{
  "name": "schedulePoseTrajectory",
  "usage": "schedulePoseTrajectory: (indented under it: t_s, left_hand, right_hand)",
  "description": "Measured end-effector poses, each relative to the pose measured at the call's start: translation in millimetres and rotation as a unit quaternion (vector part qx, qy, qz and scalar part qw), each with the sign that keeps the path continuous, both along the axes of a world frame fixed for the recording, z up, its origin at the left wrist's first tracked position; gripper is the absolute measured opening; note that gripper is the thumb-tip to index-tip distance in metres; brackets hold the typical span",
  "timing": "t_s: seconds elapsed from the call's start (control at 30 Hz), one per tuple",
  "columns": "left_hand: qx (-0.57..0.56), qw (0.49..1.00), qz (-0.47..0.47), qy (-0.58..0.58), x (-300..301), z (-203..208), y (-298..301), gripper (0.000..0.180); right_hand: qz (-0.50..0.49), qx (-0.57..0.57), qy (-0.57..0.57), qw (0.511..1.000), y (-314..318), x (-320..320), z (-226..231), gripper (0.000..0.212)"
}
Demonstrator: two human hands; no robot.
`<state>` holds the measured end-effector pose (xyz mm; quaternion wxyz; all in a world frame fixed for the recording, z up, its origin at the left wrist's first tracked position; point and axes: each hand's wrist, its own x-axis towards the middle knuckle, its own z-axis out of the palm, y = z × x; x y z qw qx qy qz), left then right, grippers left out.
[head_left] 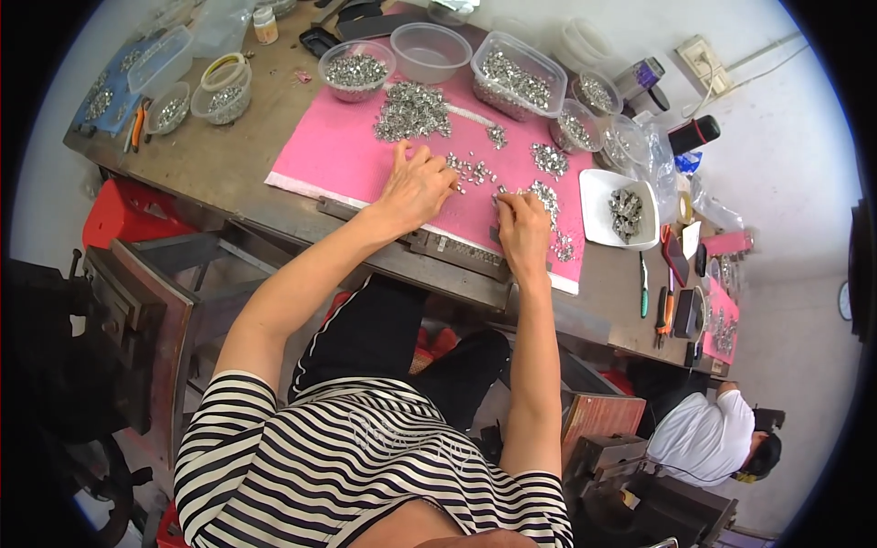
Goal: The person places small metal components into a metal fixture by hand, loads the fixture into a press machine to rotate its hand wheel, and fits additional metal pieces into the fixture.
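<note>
On a pink mat (311, 151) lie loose piles of small shiny metal pieces. My left hand (417, 189) rests over the mat's middle, fingers bent down and one outer finger lifted apart; its fingertips are near a scattered group of metal pieces (473, 171). To the right, my right hand (525, 226) has its fingers drawn together at the mat beside another pile of metal pieces (545, 195). What either hand pinches is too small or hidden to make out. A large heap of metal pieces (411, 111) sits beyond my left hand.
Tubs of metal pieces, including a round tub (384, 82) and a rectangular tub (479, 84), line the mat's far side. A white square dish (596, 212) stands right, near pliers (661, 320). A metal bar (457, 249) runs along the front edge. Another person (699, 438) sits at far right.
</note>
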<state>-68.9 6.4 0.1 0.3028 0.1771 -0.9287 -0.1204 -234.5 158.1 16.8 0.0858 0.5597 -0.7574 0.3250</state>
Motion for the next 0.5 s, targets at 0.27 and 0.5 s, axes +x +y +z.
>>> schedulePoseTrajectory:
  t_s: [0.27,0.5]
  left_hand:
    - [0.039,0.993,-0.09,0.065,11,13,40,0.008]
    - [0.069,0.982,-0.131,0.12,9,-2,78,0.011]
  right_hand:
    - [-0.034,0.052,0.036,0.997,-12,-2,-4,0.008]
    - [0.003,-0.013,-0.017,1.0,30,19,11,0.006]
